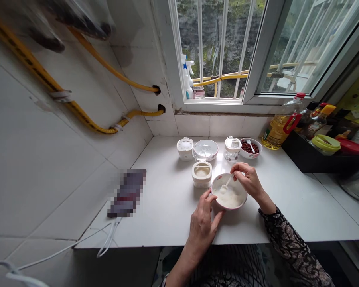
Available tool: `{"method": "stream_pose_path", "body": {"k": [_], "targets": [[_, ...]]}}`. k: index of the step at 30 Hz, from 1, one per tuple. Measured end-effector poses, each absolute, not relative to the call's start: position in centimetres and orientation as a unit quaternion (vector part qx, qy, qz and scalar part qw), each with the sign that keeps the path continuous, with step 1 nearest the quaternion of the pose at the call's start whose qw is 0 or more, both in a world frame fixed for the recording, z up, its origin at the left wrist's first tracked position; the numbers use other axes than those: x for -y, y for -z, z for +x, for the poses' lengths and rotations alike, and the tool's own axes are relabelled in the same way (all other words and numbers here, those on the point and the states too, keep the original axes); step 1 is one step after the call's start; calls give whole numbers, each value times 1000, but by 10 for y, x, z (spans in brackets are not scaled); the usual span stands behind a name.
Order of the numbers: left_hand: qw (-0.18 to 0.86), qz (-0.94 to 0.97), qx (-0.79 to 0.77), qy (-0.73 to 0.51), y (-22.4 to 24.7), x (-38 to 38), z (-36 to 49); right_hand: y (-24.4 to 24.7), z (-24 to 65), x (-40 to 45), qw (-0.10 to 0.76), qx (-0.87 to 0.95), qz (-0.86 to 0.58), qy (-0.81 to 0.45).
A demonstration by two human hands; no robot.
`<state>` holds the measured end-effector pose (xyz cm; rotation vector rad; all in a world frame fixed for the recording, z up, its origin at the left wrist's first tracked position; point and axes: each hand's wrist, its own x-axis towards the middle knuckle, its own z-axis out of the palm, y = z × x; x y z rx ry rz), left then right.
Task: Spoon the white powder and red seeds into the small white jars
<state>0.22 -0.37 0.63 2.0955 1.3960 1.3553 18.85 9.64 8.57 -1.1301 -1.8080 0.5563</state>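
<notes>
A white bowl [229, 201] with a pale, whitish content stands near the counter's front. My left hand [202, 219] is curled round the bowl's left side, fingers on the rim and thumb low at the front. Over the right rim, my right hand [247, 179] pinches the handle of a white spoon [224, 188], whose head is down in the bowl. Just left of the bowl is a square cream container [202, 175] with its lid raised and pale contents inside. Behind stand a container of white grains [185, 148], a whitish bowl [208, 148] and a clear jar [232, 148].
A bowl of dark red pieces [257, 152] with a white spoon stands behind on the white counter [161, 215]. An oil bottle [273, 131] and a black box [299, 153] of bottles are right. A blurred dark object [128, 193] with a cable lies left.
</notes>
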Motion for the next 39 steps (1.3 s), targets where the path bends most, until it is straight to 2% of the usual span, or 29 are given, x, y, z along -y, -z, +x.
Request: {"method": "stream_pose_path", "body": {"k": [7, 18, 24, 29, 32, 35, 39], "targets": [[138, 724, -485, -472, -4, 3, 3, -86, 182, -94, 450, 707, -467, -282], [135, 725, -485, -471, -6, 4, 3, -81, 185, -101, 482, 597, -470, -437], [139, 721, -484, -476, -5, 3, 4, -82, 185, -106, 506, 551, -472, -466], [139, 722, -485, -474, -4, 4, 4, -86, 166, -105, 559, 600, -440, -367], [139, 722, -485, -473, -4, 4, 3, -88, 155, -100, 557, 694, -408, -206], [140, 720, -485, -475, -5, 4, 3, -88, 151, -95, 510, 787, -342, -62], [143, 722, -483, -475, -5, 4, 3, -89, 157, -92, 525, 766, -368, -54]]}}
